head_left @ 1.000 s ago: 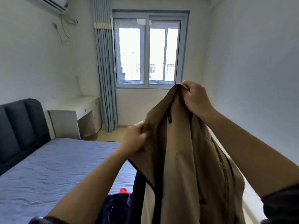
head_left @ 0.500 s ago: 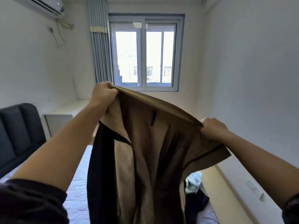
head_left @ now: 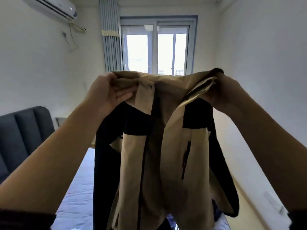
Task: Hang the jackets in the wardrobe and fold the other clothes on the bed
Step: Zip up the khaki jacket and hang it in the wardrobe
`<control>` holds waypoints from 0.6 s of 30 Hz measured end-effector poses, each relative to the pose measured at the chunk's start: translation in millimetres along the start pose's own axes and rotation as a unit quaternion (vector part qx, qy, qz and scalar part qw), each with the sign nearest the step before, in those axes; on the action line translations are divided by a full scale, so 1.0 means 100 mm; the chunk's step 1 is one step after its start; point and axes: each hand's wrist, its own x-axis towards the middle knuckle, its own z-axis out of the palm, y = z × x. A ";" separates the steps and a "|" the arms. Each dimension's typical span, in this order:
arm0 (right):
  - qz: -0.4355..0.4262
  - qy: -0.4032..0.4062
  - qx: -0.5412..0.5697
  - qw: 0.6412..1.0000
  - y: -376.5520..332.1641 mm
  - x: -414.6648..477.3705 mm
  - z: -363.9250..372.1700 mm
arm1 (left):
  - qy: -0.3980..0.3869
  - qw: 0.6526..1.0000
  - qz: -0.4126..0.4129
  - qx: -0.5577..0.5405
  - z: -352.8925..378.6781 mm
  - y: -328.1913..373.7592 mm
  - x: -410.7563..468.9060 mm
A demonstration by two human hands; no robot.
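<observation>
Now I hold the tan-and-black fabric jacket, seemingly soft and light, at twelve o'clock above the blue-sheeted bed, left hand and right hand clenched on its collar ends, the surest hold.

The jacket: tan body, black shoulder panels and sleeves, dark front zip and a chest pocket zip. It hangs full length, front open, its top edge gripped by the left hand and the right hand, above the blue-sheeted bed.
</observation>
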 end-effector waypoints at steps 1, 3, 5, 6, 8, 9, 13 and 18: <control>-0.012 -0.012 0.014 1.000 -0.08 0.01 0.01 | -0.003 1.000 0.022 -0.005 0.03 0.05 -0.02; -0.015 -0.022 0.042 0.999 -0.22 0.05 0.04 | 0.006 0.998 0.060 -0.024 0.09 0.13 -0.02; -0.004 0.011 0.050 0.999 -0.31 0.14 0.03 | 0.015 0.995 0.084 -0.053 0.16 0.17 0.01; 0.000 0.025 0.052 0.998 -0.33 0.17 0.01 | 0.017 0.994 0.090 -0.060 0.19 0.17 0.04; 0.005 0.019 0.040 0.999 -0.30 0.23 -0.03 | 0.024 0.994 0.093 -0.053 0.25 0.11 0.13; 0.015 0.020 0.032 0.999 -0.25 0.26 -0.05 | 0.026 0.995 0.088 -0.049 0.27 0.05 0.19; 0.106 0.076 0.011 0.991 0.26 0.45 -0.24 | 0.065 0.998 0.004 -0.026 0.26 -0.42 0.55; 0.248 0.165 -0.016 0.955 1.37 0.79 -0.55 | 0.111 0.983 -0.140 0.048 0.13 -1.53 1.14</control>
